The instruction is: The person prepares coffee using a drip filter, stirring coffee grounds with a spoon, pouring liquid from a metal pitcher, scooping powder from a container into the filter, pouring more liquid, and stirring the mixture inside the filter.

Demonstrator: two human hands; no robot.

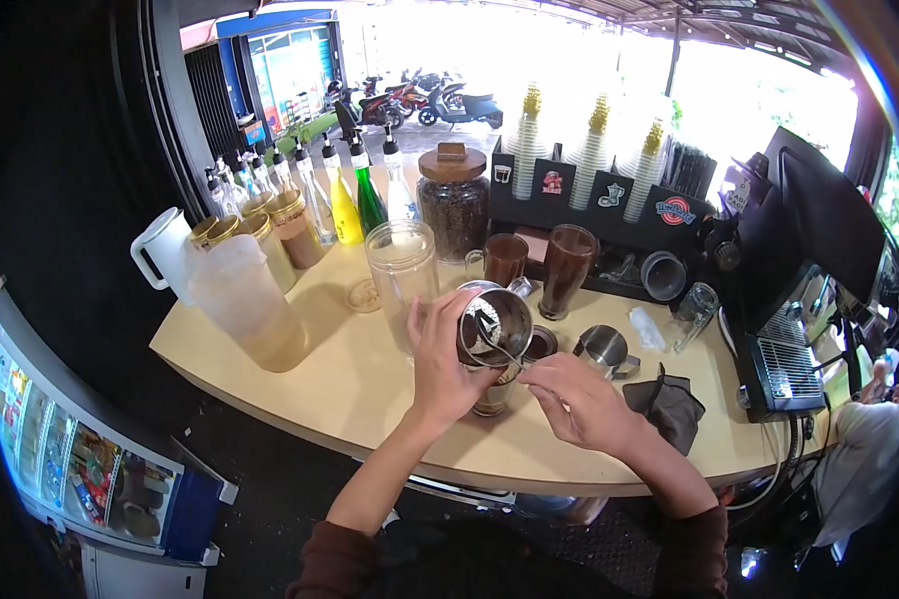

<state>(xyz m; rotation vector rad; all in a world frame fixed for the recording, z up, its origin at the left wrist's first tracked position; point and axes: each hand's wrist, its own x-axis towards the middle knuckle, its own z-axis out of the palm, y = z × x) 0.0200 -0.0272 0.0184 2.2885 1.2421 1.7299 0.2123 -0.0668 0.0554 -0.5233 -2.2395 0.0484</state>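
Observation:
My left hand (pixel 442 349) is wrapped round a metal cup (pixel 517 317), which is tilted so its opening faces me. Some pale contents show inside it. A thin metal spoon (pixel 499 344) reaches into the cup, its handle pinched in my right hand (pixel 572 399). Below the cup stands a glass (pixel 494 399), partly hidden by my hands. A tall clear jar (pixel 400 262) is just left of my left hand. Behind the cup are a glass mug of brown drink (pixel 506 258) and a tall glass of brown drink (pixel 569 270). A steel pitcher (pixel 602 347) sits to the right.
On the wooden counter (pixel 340 389), a cloudy plastic pitcher (pixel 245 299), a white jug (pixel 165 250) and bottles (pixel 345 205) stand left. A black cup rack (pixel 569 190) is behind. A dark cloth (pixel 666 409) and a coffee machine (pixel 784 369) are right, near another person's sleeve (pixel 864 459).

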